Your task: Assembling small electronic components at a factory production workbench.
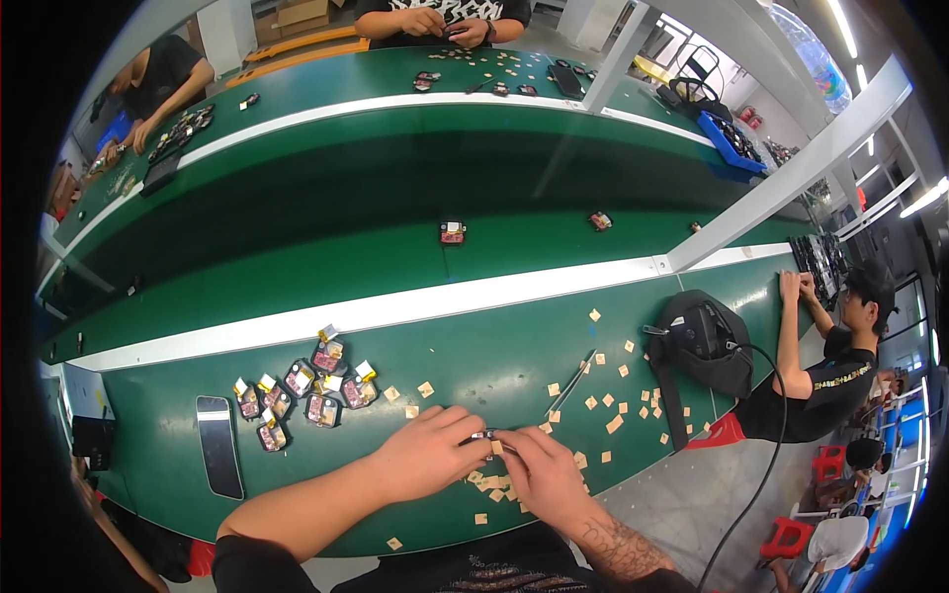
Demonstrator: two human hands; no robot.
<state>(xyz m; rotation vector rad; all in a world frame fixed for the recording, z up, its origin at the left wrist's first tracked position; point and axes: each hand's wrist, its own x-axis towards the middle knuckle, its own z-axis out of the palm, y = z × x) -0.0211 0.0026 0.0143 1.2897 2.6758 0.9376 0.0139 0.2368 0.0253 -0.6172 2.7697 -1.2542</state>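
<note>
1. The left hand and the right hand meet at the near edge of the green workbench, fingertips pinched together from both sides on a small dark component.
2. That component sits between the two hands, just above the bench surface; its details are too small to make out.
3. Small tan square pads lie loose on the bench under and beside the right hand, and more are scattered to its right.
4. To the left of the hands a cluster of small dark modules with yellow and white tabs lies directly on the bench, in no tray.
5. A dark phone lies flat further left.
6. A black pouch rests on the bench to the right with a cable running from it; what it holds cannot be seen.
7. A thin dark tool lies between the pads and the pouch.
8. A blue bin stands on the far bench, its contents unclear.
</note>
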